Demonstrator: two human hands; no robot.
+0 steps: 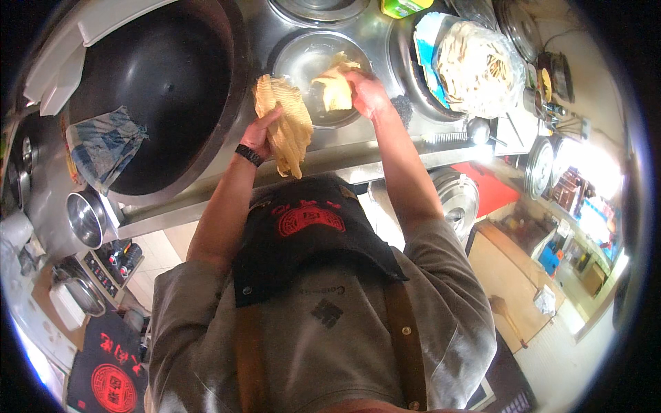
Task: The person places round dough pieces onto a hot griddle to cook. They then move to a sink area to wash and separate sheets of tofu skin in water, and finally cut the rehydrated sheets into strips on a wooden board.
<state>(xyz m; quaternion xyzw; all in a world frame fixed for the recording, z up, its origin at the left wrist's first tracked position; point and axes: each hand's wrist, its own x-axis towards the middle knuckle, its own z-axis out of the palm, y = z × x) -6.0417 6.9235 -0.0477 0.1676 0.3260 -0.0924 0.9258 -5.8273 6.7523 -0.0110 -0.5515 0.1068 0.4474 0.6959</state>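
Apparently mid-job: left grip (264, 131) was closed on a wrinkled yellow sheet (290, 131) beside the round bowl (297, 58); right grip (368, 94) held a smaller yellow piece (337, 91) over the bowl (contact unclear from where I stood). Neither was set down yet; remainder unclear.

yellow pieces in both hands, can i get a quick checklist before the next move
1. Left hand gripping the larger yellow piece: ok.
2. Right hand gripping the smaller yellow piece: ok.
3. Smaller piece over the round metal basin: ok.
4. Left wrist bare: not ok, black band on it.
5. Blue checked cloth apart from both hands: ok.
6. How full the basin is: cannot tell.
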